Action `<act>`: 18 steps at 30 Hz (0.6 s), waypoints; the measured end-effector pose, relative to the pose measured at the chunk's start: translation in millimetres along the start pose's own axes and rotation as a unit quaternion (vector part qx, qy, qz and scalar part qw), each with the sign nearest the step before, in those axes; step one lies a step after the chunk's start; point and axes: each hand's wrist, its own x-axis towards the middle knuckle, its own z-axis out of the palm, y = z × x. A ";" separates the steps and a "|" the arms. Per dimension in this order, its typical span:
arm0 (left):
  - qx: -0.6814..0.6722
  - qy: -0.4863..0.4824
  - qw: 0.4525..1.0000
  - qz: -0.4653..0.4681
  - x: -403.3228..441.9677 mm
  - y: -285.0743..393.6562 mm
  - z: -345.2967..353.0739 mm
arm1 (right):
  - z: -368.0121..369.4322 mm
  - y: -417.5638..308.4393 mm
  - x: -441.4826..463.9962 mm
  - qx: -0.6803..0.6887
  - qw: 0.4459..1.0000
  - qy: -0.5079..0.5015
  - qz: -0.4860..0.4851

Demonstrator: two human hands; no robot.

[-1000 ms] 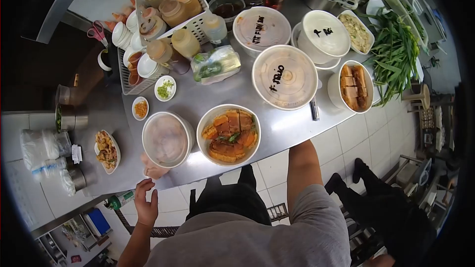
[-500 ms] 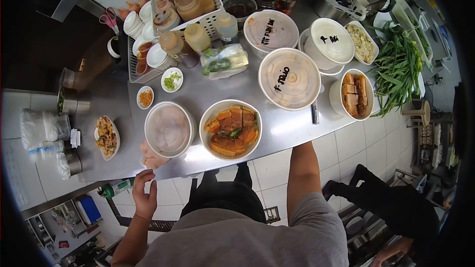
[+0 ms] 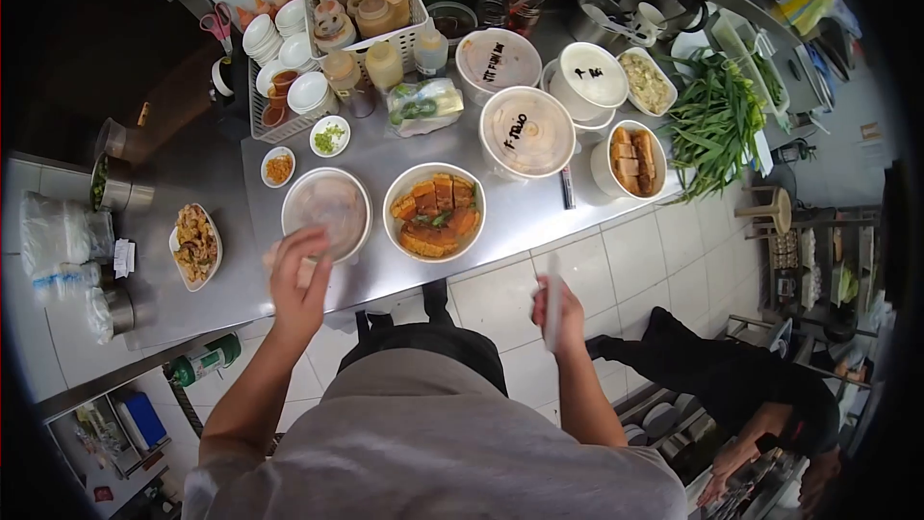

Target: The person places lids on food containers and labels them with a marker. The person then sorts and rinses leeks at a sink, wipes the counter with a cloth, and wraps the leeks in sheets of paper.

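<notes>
My left hand (image 3: 300, 274) is open, its slightly blurred fingers at the front rim of a bowl (image 3: 332, 207) covered with a translucent lid. Whether they touch it I cannot tell. In front of the counter edge, my right hand (image 3: 564, 316) grips a thin pale plastic lid (image 3: 552, 300), seen edge-on and blurred by motion. Between the hands, on the counter, stands an uncovered white bowl (image 3: 388, 207) with sliced golden-brown crispy food and bits of green on top.
Lidded tubs (image 3: 527, 135) marked in black, a marker (image 3: 568, 188), another food bowl (image 3: 602, 173) and leafy greens (image 3: 717, 125) lie to the right. Sauce bottles (image 3: 383, 65) fill a basket behind. A food dish (image 3: 195, 243) stands left. Another person (image 3: 731, 385) is at lower right.
My right hand has come out from under the counter edge with the lid in it. My left hand has moved up and right to the covered bowl. The view has shifted.
</notes>
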 end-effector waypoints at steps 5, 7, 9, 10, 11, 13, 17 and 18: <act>-0.064 -0.037 0.995 0.061 48.6 45.3 57.1 | 139.5 -34.1 41.9 -0.454 0.819 0.087 -0.340; -0.018 -0.067 0.995 0.078 58.2 57.5 77.8 | 161.8 -36.5 55.2 -0.509 0.760 0.102 -0.390; 0.177 -0.131 0.970 0.103 57.8 50.1 104.4 | 177.2 -42.3 53.9 -0.586 0.727 0.123 -0.335; 0.177 -0.131 0.970 0.101 55.7 38.7 112.9 | 178.9 -39.5 55.0 -0.586 0.728 0.122 -0.335; 0.230 -0.134 0.959 0.096 54.4 26.7 122.2 | 179.9 -36.8 57.2 -0.584 0.724 0.123 -0.346; 0.281 -0.140 0.945 0.092 56.8 22.2 127.1 | 182.3 -36.6 58.9 -0.581 0.722 0.127 -0.355; 0.300 -0.185 0.933 0.072 63.7 18.2 127.8 | 182.9 -39.5 69.2 -0.595 0.720 0.108 -0.340; 0.298 -0.203 0.930 0.065 65.0 19.0 127.2 | 180.3 -40.7 71.8 -0.617 0.707 0.098 -0.332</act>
